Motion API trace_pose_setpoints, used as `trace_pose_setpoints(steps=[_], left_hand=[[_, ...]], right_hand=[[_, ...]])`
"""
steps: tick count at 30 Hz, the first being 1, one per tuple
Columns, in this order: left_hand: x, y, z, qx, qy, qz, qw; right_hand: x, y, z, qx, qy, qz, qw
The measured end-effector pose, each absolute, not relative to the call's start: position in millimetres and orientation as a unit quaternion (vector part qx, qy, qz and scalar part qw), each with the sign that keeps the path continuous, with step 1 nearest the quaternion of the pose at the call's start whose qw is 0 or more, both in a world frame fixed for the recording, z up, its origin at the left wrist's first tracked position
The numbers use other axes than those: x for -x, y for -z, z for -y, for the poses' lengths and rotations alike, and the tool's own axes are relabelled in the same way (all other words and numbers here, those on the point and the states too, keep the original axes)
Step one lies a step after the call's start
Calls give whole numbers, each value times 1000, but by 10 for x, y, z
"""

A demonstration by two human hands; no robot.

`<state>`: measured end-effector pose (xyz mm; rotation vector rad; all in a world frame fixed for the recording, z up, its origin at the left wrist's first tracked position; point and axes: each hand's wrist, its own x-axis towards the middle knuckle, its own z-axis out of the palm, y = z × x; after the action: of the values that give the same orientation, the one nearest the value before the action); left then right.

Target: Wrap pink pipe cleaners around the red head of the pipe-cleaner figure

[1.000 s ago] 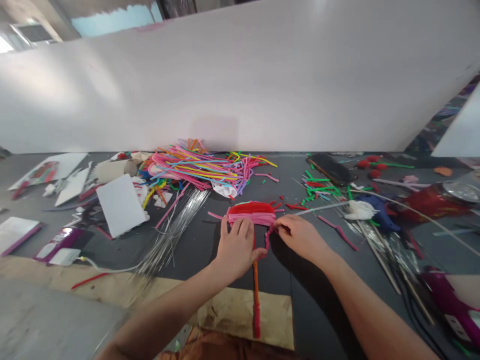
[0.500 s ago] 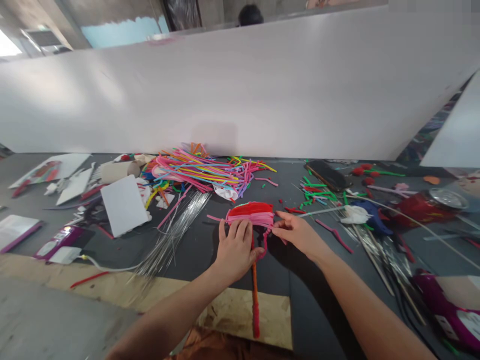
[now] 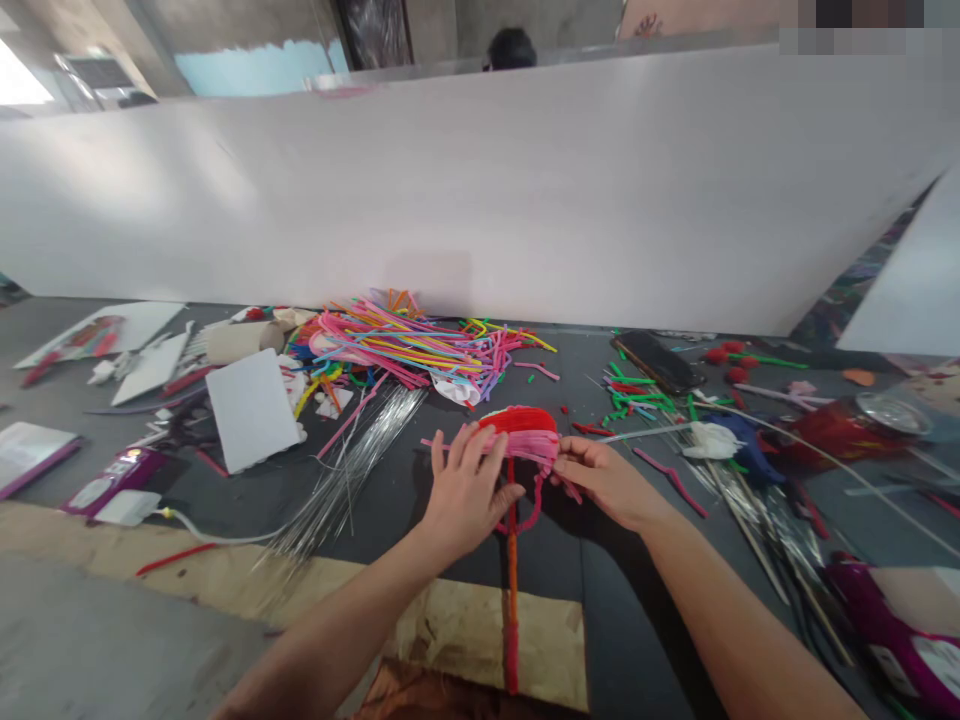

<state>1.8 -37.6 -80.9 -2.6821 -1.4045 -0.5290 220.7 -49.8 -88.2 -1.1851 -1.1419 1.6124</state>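
Note:
A craft piece made of red and pink pipe cleaners lies on the dark table in front of me. Its stem, wrapped in orange and red, runs down toward me. My left hand rests on the left part of the piece, fingers spread, thumb close to the stem. At the right end, my right hand pinches a pink pipe cleaner between thumb and forefinger. A thin pink pipe cleaner loop hangs below the piece beside the stem. My left fingers cover part of the pink rows.
Behind lies a heap of colourful pipe cleaners, with silvery wires to its left front. A phone, green offcuts and a red can are on the right. Purple glue guns lie on both sides. A white panel stands across the back.
My left fingers have lifted and spread from a flatter press on the pink rows. My right fingers have closed at the piece's right end. The view has shifted slightly.

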Motion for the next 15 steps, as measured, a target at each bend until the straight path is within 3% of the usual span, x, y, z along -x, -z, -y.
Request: trace_pose_setpoints(steps=[5,11,15], left_hand=[[221,503,44,830,284,481,-7],[156,105,-22,938,62,334,-63],[-22,71,-10,955,14,291,-57]], right_hand=[[-2193,826,524,435,-663,434,427],[-2069,834,599,376,-702,438,418],[-2000,825,624,358,-712,459,394]])
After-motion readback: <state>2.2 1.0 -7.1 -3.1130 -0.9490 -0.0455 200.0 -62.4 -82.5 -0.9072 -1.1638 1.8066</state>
